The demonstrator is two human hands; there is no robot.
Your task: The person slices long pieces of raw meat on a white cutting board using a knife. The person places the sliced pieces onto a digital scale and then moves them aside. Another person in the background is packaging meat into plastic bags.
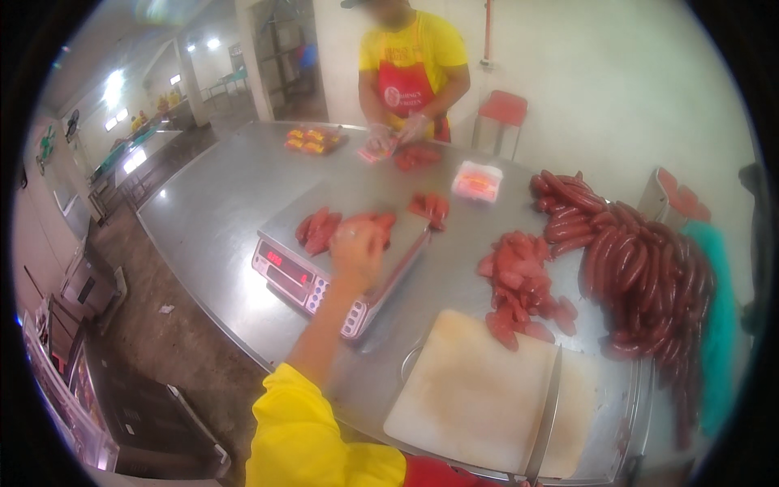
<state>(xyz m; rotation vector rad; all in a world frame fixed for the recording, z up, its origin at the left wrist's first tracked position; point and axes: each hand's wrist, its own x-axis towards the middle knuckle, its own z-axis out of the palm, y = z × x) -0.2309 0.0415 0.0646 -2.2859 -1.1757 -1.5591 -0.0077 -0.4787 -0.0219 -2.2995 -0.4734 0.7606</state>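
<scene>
My left hand (358,248) reaches over a digital scale (333,294), fingers curled down onto reddish sausage slices (323,230) on its steel plate. The fingertips are partly hidden behind the back of the hand. More slices (430,209) lie at the plate's far right corner. On the right, a heap of cut sausage pieces (520,276) spills onto the edge of a white cutting board (462,390). A long knife (545,418) lies across this board, its handle running off the lower edge. My right hand is out of sight.
Whole dark-red sausages (637,260) are piled at the right beside a teal cloth (712,325). Across the steel table (207,191), a gloved co-worker (410,73) handles a packet. Yellow-red packs (312,140) and a white pack (477,181) lie there. A red stool (503,108) stands behind.
</scene>
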